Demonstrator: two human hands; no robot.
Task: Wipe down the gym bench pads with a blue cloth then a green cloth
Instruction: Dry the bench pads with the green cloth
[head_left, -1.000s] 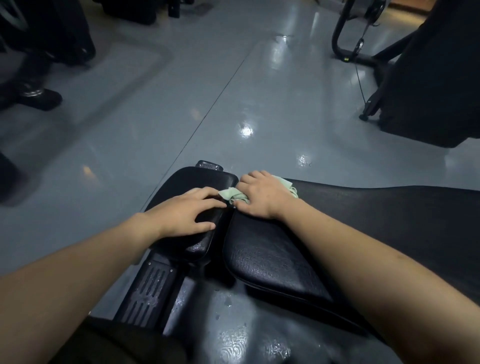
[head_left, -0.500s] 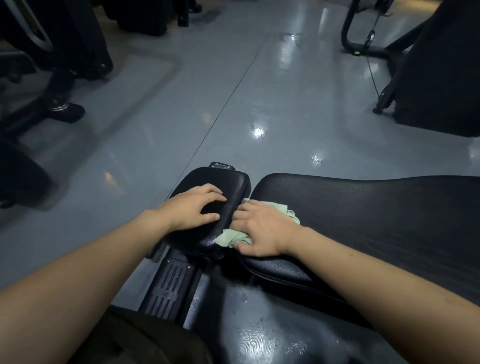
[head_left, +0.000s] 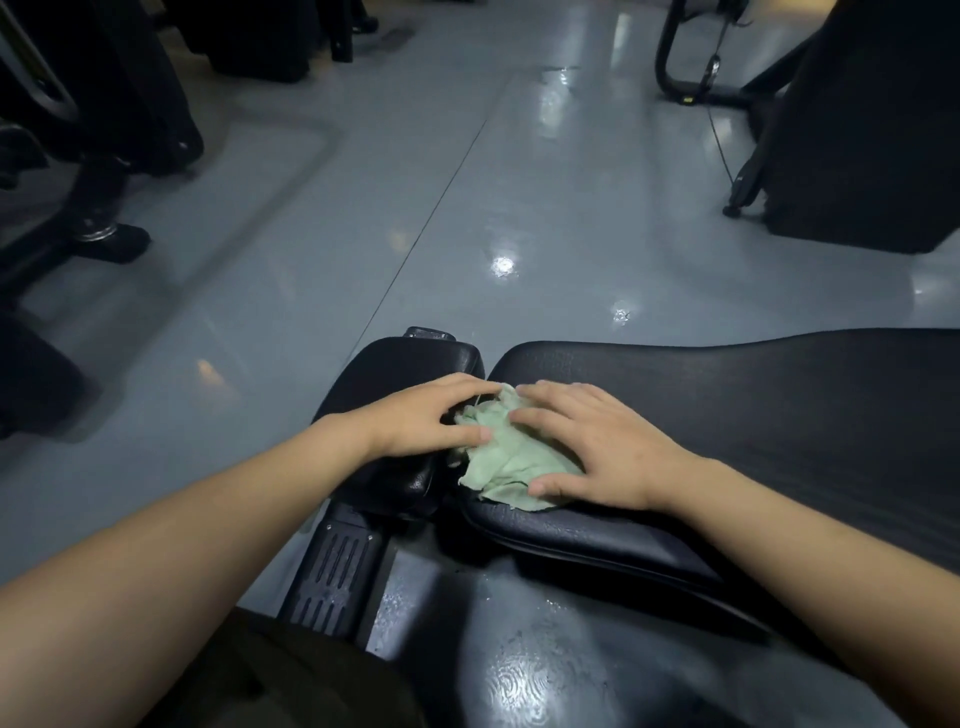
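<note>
Half the green cloth (head_left: 511, 457) hidden underhand.

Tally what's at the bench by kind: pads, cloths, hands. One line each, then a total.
Bench pads: 2, the small pad and the long pad
Cloths: 1, the green cloth at the long pad's near end, reaching the gap between the pads
Hands: 2, the left hand and the right hand, both touching the cloth
No blue cloth in view.
Total: 5

2 bare forearms, no sleeves in view, left hand (head_left: 431, 418), right hand (head_left: 597, 447), dark olive garment (head_left: 270, 675) at lap
</note>
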